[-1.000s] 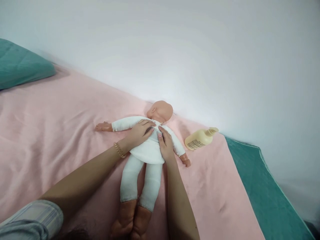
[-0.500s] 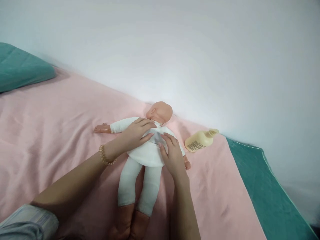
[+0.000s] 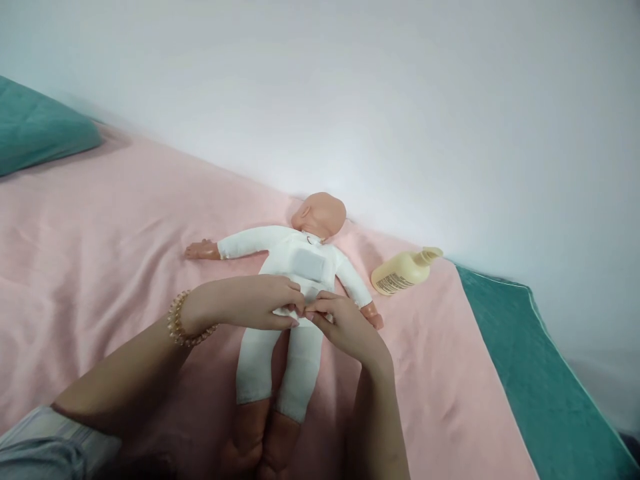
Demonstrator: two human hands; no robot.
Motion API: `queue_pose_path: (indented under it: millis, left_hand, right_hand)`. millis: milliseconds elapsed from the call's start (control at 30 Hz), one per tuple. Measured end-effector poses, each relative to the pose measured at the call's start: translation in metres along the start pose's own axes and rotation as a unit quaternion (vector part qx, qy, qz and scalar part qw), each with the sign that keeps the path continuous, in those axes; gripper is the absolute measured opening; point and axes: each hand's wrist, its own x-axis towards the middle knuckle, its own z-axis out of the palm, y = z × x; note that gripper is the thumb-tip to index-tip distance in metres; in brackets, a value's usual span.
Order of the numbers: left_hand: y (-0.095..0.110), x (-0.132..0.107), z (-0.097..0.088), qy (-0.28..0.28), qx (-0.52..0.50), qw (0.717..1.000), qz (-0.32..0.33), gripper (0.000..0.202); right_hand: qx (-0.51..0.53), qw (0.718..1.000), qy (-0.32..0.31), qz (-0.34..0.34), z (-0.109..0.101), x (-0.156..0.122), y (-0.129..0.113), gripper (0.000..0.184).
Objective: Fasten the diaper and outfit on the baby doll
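Observation:
A doll (image 3: pixel 280 243) in white cloth lies stretched out on the pink sheet, its bald head turned so that one ear shows. A grey rectangular patch (image 3: pixel 309 265) is visible on its torso. My left hand (image 3: pixel 255 301) is bent over the lower torso, fingers curled and closed at the white cloth. Close against it, my right hand (image 3: pixel 347 323) pinches at the same cloth with thumb and fingers. The fingertips of both nearly meet. They cover most of the lower torso, and a smaller grey spot shows just above them.
A yellow pump bottle (image 3: pixel 405 272) lies tilted on the pink sheet (image 3: pixel 440 373), right of the doll. Green fabric (image 3: pixel 540 360) borders the sheet at right, and a green pillow-like piece (image 3: pixel 40 127) is at far left. A white wall (image 3: pixel 320 87) rises behind.
Both hands have moved down from the doll's upper torso to its lower torso and come together. Their fingers have closed, and the grey patch is now uncovered.

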Motion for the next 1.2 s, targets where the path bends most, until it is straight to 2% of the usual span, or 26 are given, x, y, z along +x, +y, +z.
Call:
queue_pose_path:
  millis: [100, 200, 300, 500, 633, 733, 867, 1067, 1200]
  left_hand:
    - [-0.002, 0.004, 0.003, -0.067, -0.045, 0.997, 0.014, 0.016]
    - [-0.004, 0.008, 0.004, -0.065, -0.061, 0.996, 0.018, 0.012]
    - [-0.006, 0.01, 0.001, -0.076, -0.078, 0.994, 0.015, 0.013]
    - [-0.008, 0.01, -0.013, -0.06, -0.089, 0.994, -0.015, 0.018]
    - [-0.014, 0.011, -0.015, -0.081, -0.107, 0.99, -0.032, 0.023]
    - [-0.018, 0.013, -0.012, -0.092, -0.105, 0.99, -0.035, 0.024]
    - [-0.018, 0.014, -0.011, -0.083, -0.075, 0.993, -0.026, 0.022]
    - [-0.018, 0.012, -0.008, -0.013, -0.049, 0.999, -0.02, 0.022]
    - [-0.017, 0.014, 0.0, -0.011, -0.027, 0.999, -0.021, 0.02]
  right_hand:
    - [0.052, 0.998, -0.02, 0.014, 0.003, 0.008, 0.013, 0.02]
    - [0.063, 0.997, -0.018, 0.028, 0.007, 0.012, 0.02, 0.02]
    - [0.07, 0.997, -0.013, 0.01, 0.007, 0.013, 0.022, 0.02]
    - [0.09, 0.995, 0.052, 0.003, 0.002, 0.012, 0.027, 0.02]
    - [0.116, 0.992, 0.038, 0.018, 0.005, 0.015, 0.036, 0.019]
    - [0.133, 0.99, 0.035, 0.003, 0.009, 0.018, 0.039, 0.018]
    - [0.136, 0.99, 0.044, -0.005, 0.009, 0.019, 0.039, 0.018]
    - [0.1, 0.99, 0.097, -0.003, 0.004, 0.019, 0.037, 0.02]
    - [0.086, 0.992, 0.088, 0.007, 0.006, 0.021, 0.035, 0.021]
